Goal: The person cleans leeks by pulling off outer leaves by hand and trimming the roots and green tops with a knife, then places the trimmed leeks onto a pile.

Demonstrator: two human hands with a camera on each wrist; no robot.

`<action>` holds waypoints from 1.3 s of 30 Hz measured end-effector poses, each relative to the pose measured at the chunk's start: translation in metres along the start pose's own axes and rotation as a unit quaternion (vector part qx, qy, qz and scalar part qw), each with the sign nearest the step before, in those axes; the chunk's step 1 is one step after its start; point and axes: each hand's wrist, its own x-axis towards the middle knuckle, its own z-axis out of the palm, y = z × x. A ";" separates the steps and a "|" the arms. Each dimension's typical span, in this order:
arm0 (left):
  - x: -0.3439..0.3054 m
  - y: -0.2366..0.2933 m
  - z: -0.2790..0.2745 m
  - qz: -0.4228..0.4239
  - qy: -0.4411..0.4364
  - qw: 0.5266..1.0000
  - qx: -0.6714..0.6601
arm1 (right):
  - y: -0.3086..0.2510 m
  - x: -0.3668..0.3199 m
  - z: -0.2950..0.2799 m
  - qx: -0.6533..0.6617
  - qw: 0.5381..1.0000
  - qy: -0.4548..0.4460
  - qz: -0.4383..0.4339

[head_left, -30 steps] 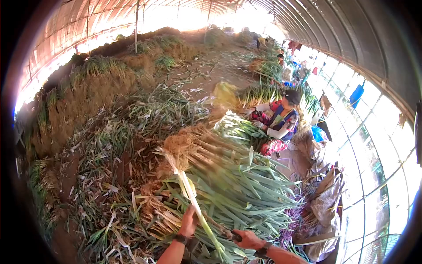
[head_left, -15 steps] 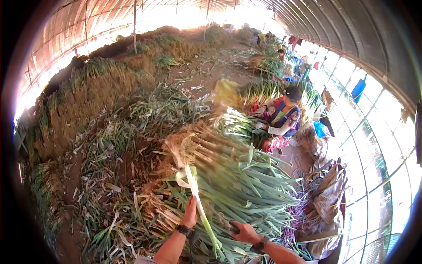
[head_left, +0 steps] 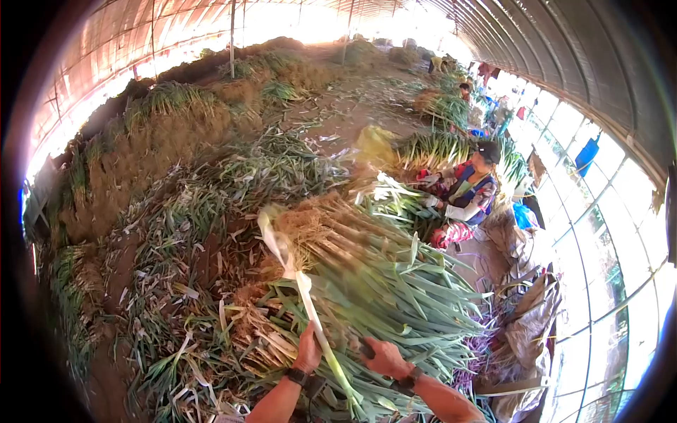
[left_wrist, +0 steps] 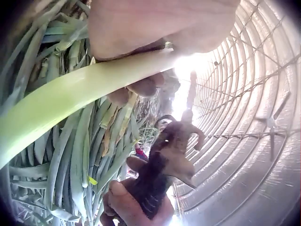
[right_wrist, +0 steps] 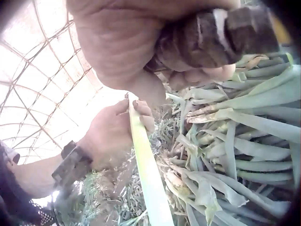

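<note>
My left hand grips a long leek around its pale stalk. The leek's root end points up and away and is blurred; its green leaves trail down toward me. My right hand, to the right of the stalk, holds an air blow gun by its dark, tape-wrapped grip. The gun has a hook on top, and it stands apart from the leek. Under both hands spreads a large heap of leeks, roots to the left and leaves to the right.
Stripped leaves litter the ground at left. Stacked leeks line the far left. Another person sits beyond the heap, handling leeks. Crumpled sacking lies at right, beside the greenhouse's wire-framed wall.
My right hand has moved up and left, closer to the leek. The leek's upper end has swung and its loose outer skin has shifted. The head view has turned slightly.
</note>
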 end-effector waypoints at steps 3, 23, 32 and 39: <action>-0.004 0.004 -0.005 0.003 -0.008 1.000 -0.029 | -0.009 0.005 0.002 0.036 0.999 0.029 -0.012; -0.020 0.010 -0.049 -0.053 -0.071 0.996 -0.026 | -0.023 0.013 0.012 0.074 0.991 0.027 -0.111; -0.032 0.009 -0.046 -0.078 -0.154 0.985 -0.011 | -0.035 0.025 0.017 0.020 1.000 -0.018 -0.012; -0.018 0.005 -0.073 -0.050 -0.018 0.995 -0.085 | -0.031 0.014 0.026 0.043 0.994 -0.011 -0.102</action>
